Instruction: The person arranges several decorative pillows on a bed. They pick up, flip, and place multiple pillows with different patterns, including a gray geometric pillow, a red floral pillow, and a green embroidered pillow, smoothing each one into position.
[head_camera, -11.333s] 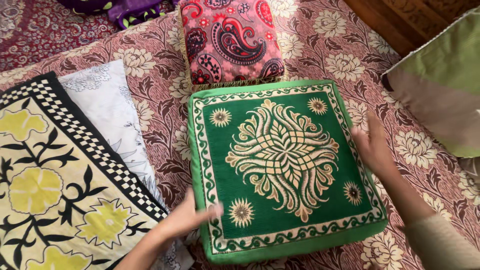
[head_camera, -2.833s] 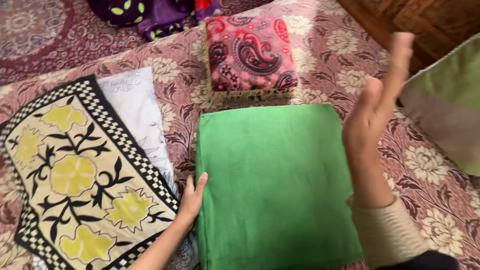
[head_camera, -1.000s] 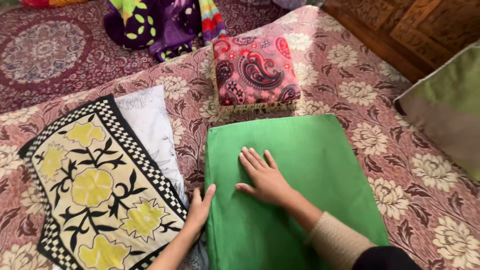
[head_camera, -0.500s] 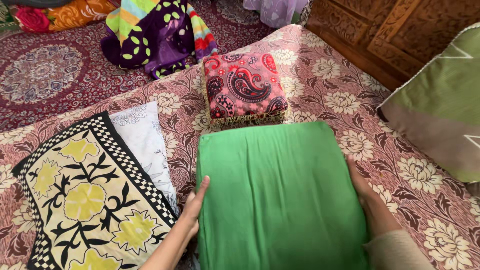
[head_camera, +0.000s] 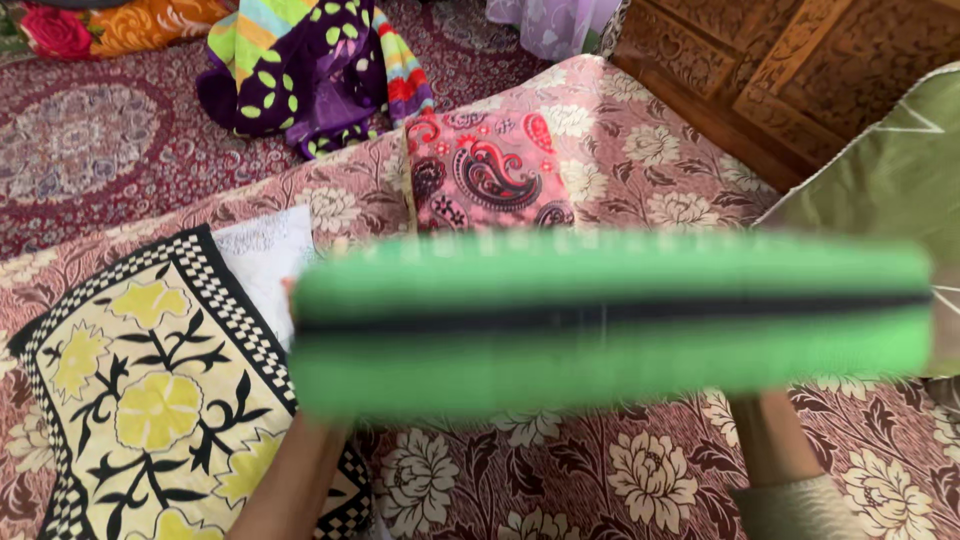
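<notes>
holding the green cushion (head_camera: 610, 320) edge-on above the floral bedspread (head_camera: 600, 470).

The setting is showing itself as a home living or sleeping room. A floral maroon bedspread (head_camera: 640, 470) is covering a low mattress. A red patterned carpet (head_camera: 90, 140) is lying across the floor beyond it. A carved wooden panel (head_camera: 800, 60) is standing at the upper right. Household soft furnishings are lying about: a pink paisley cushion (head_camera: 485, 170), a yellow-flowered cover with checkered border (head_camera: 140, 390), a purple spotted blanket (head_camera: 300, 80) and a large green pillow (head_camera: 890, 180).
</notes>
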